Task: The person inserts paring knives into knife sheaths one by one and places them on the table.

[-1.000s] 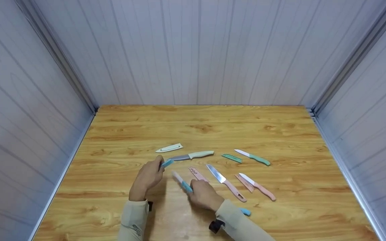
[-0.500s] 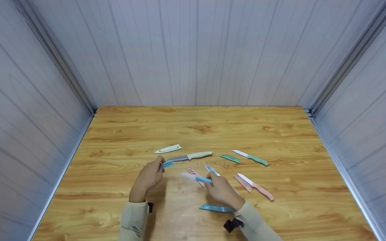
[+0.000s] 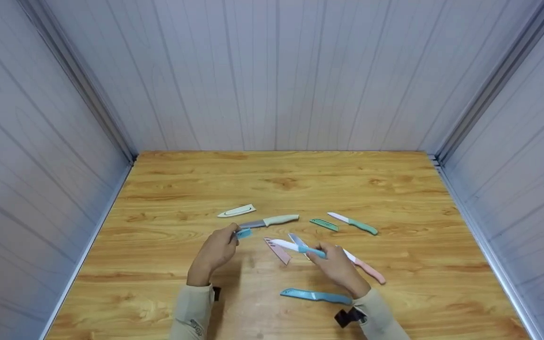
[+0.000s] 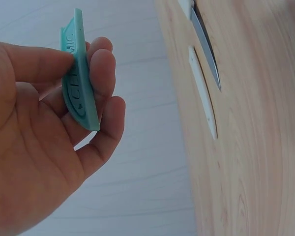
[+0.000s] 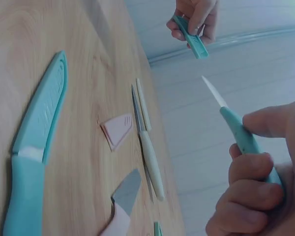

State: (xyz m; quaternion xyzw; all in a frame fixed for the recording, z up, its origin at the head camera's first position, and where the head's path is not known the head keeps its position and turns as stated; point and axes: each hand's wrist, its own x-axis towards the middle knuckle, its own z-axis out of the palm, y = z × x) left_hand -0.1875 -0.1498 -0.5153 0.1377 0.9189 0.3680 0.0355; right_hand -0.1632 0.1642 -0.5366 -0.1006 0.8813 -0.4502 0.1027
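Note:
My left hand (image 3: 214, 252) pinches a small light-blue knife sheath (image 4: 79, 73) between thumb and fingers, raised above the table. Raised letters show on the sheath's side. In my right hand (image 3: 340, 269) is a small paring knife (image 5: 238, 130) with a light-blue handle; the fingers curl round the handle and the thumb lies along it. Its bare white blade points left, toward the sheath, with a gap between them. Below the right hand, a larger light-blue knife (image 3: 317, 296) lies on the table in its matching sheath.
On the wooden table (image 3: 158, 189) lie a cream-handled knife (image 3: 281, 219) and its sheath (image 3: 237, 210), a green sheath (image 3: 324, 224) beside a green-handled knife (image 3: 362, 226), a pink sheath (image 3: 277, 251), and a pink-handled knife (image 3: 370, 271). Another blade (image 3: 295, 240) shows partly behind the held knife.
My right hand has moved right with the paring knife, away from the left hand, uncovering the sheathed blue knife. The left hand has shifted slightly right, still holding the small sheath.

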